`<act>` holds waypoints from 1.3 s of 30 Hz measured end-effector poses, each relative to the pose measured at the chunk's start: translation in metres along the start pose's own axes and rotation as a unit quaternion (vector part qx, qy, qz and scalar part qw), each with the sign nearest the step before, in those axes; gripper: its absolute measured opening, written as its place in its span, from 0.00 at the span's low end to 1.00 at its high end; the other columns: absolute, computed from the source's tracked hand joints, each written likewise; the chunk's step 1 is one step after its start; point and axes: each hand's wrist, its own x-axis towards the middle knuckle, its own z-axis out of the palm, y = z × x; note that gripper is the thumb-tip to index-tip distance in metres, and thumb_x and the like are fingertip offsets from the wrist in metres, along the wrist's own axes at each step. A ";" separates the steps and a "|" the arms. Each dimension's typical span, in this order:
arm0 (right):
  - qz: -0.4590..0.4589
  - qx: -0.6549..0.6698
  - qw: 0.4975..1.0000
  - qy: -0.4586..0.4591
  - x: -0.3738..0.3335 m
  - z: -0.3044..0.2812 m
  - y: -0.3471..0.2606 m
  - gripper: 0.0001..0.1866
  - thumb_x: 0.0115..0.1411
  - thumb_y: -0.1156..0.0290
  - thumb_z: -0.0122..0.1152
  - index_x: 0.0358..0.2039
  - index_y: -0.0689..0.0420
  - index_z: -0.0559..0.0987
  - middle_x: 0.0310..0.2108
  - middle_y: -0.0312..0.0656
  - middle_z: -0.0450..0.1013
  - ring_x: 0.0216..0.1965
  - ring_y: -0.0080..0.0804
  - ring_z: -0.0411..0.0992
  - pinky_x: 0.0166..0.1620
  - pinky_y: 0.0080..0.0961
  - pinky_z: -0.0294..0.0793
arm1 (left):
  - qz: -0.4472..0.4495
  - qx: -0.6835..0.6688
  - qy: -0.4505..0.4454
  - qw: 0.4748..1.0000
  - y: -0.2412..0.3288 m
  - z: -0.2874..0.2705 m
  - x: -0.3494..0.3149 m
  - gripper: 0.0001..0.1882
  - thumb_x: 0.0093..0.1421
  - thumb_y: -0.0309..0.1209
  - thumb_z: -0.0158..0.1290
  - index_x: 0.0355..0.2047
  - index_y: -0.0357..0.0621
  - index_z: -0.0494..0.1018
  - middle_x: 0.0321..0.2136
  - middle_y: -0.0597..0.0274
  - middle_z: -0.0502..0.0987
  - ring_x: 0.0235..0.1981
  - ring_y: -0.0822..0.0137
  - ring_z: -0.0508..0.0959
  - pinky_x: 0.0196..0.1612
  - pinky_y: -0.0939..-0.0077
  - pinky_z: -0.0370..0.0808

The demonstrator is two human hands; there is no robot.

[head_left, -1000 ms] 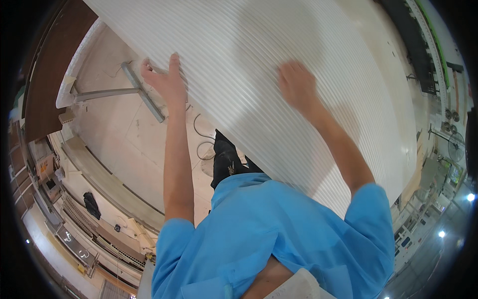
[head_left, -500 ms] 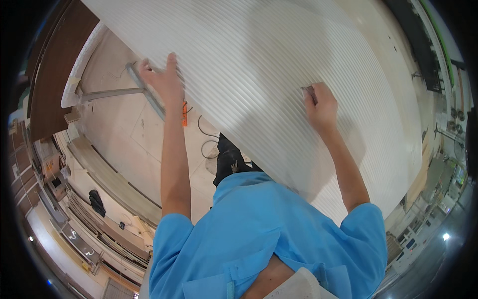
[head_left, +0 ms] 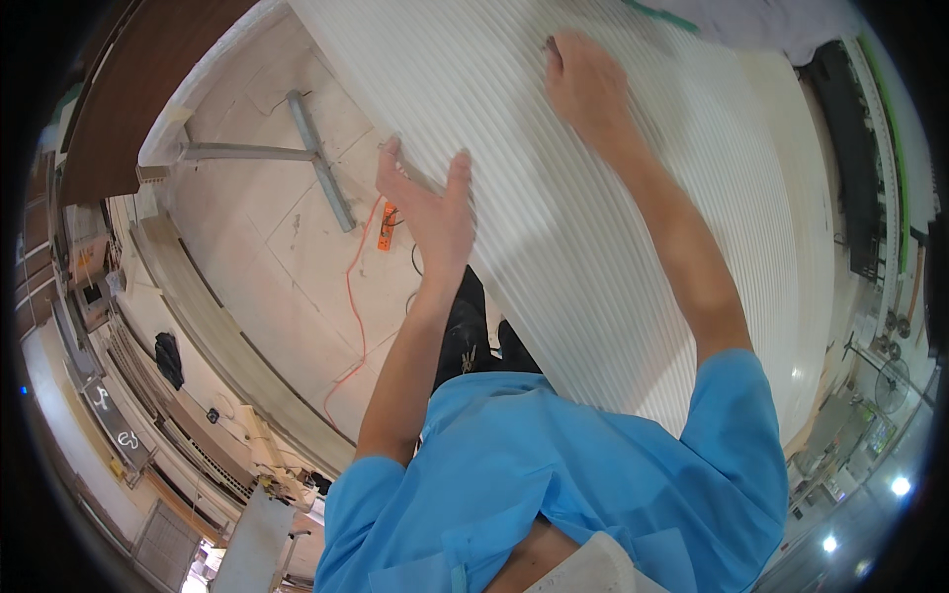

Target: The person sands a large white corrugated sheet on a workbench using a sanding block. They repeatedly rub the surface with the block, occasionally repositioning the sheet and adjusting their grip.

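A large white panel with fine parallel ribs (head_left: 554, 227) stretches in front of me, its near edge running slantwise toward my waist. At its left edge is my left hand (head_left: 435, 217), open, with thumb and forefinger spread apart; the thumb lies over the panel and the forefinger points out past the edge. Whether the other fingers touch the panel's underside is hidden. My right hand (head_left: 591, 89) is closed over the ribbed surface farther out. A small dark object (head_left: 553, 45) shows at its fingertips, too little visible to name.
On the floor at the left stand a grey metal T-shaped leg (head_left: 321, 163) and an orange power strip (head_left: 387, 225) with a red cord (head_left: 350, 296). A brown board (head_left: 148, 89) rises far left. A whitish bundle (head_left: 781, 25) and a green strip (head_left: 660, 14) lie at the far side.
My right hand has moved away from me across the panel, to the left. My left hand has shifted right and nearer along the edge. The view has turned, bringing the whitish bundle into sight.
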 end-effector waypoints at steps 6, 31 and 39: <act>0.081 0.008 0.996 -0.032 0.039 0.026 -0.004 0.10 0.67 0.66 0.56 0.40 0.59 0.79 0.39 0.49 0.81 0.43 0.52 0.78 0.44 0.49 0.76 | 0.006 -0.005 -0.002 1.000 -0.004 0.000 -0.001 0.47 0.64 0.42 0.63 0.70 0.29 0.48 0.66 0.40 0.53 0.70 0.45 0.52 0.73 0.53 0.50; 0.162 -0.060 0.979 -0.105 -0.379 -0.237 0.034 0.03 0.59 0.78 0.60 0.33 0.59 0.76 0.31 0.48 0.74 0.34 0.51 0.74 0.34 0.45 0.74 | -0.001 -0.023 -0.002 1.000 -0.012 -0.002 0.013 0.49 0.63 0.43 0.63 0.71 0.31 0.46 0.70 0.38 0.47 0.74 0.46 0.48 0.74 0.53 0.50; 0.062 0.002 0.998 -0.030 -0.088 -0.043 0.009 0.05 0.61 0.74 0.56 0.36 0.59 0.79 0.36 0.48 0.80 0.40 0.49 0.78 0.43 0.46 0.76 | 0.007 0.005 -0.006 1.000 -0.007 -0.004 0.013 0.49 0.63 0.43 0.64 0.70 0.31 0.47 0.69 0.37 0.48 0.72 0.45 0.51 0.72 0.52 0.53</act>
